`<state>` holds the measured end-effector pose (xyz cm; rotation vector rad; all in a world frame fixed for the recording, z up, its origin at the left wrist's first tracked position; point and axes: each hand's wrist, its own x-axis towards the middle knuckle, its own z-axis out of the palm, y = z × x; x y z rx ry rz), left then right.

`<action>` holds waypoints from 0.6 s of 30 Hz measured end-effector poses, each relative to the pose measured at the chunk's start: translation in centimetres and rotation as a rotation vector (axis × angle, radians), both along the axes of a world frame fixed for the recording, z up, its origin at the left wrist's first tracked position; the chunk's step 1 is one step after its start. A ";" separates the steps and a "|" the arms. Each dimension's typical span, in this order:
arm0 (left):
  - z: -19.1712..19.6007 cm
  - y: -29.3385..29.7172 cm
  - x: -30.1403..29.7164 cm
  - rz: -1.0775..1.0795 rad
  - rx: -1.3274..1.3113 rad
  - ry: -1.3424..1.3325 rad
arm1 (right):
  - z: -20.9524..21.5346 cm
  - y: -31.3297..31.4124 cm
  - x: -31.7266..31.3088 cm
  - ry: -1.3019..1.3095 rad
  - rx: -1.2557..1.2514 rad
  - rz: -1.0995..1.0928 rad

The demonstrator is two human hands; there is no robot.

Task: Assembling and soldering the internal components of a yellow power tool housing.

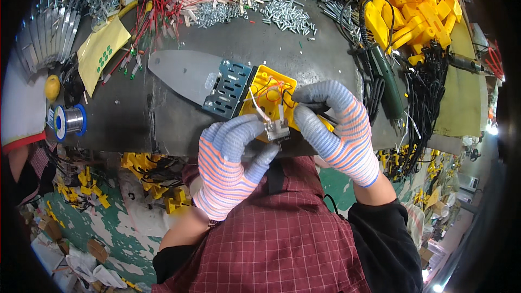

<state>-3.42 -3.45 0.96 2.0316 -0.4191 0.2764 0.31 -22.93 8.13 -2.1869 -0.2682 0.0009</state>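
Gloves with orange, blue and white stripes cover both hands, which meet at the near edge of the dark tabletop (325, 59). The left hand (230, 160) pinches a small metal switch part (278, 129) between thumb and forefinger, its fingers closed narrowly on it. The right hand (336, 127) curls over the right side of a yellow plastic housing (268, 89), its fingers bent around the housing's near edge and touching the same small part from the other side. The housing lies flat on the tabletop, directly beyond both hands and between them, with red, black and white wires (267, 96) looping inside its open cavity and running down to the metal part. A blue-grey slotted bracket (229, 89) is fixed to the housing's left end, and a flat grey metal blade (184, 70) sticks out from there toward the left. Farther off on the tabletop sit heaps of silver screws (287, 16), bundles of red wires (163, 8), a green-handled soldering iron (388, 76) to the right, a pile of yellow plastic parts (407, 0) at the far right, and a spool of solder wire (68, 121) at the left.
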 end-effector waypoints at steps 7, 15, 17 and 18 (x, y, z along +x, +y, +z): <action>-0.4 -0.7 -0.1 0.078 0.004 -0.084 | -0.1 1.4 1.5 0.267 0.126 -0.040; -1.1 -0.9 0.0 0.058 -0.049 -0.115 | 0.3 0.8 1.6 0.439 0.144 0.052; -1.2 -0.9 0.0 0.063 -0.050 -0.134 | 0.3 0.1 1.6 0.388 0.120 0.098; -1.3 -0.9 -0.1 0.059 -0.049 -0.126 | 0.2 -0.1 1.7 0.337 0.098 0.142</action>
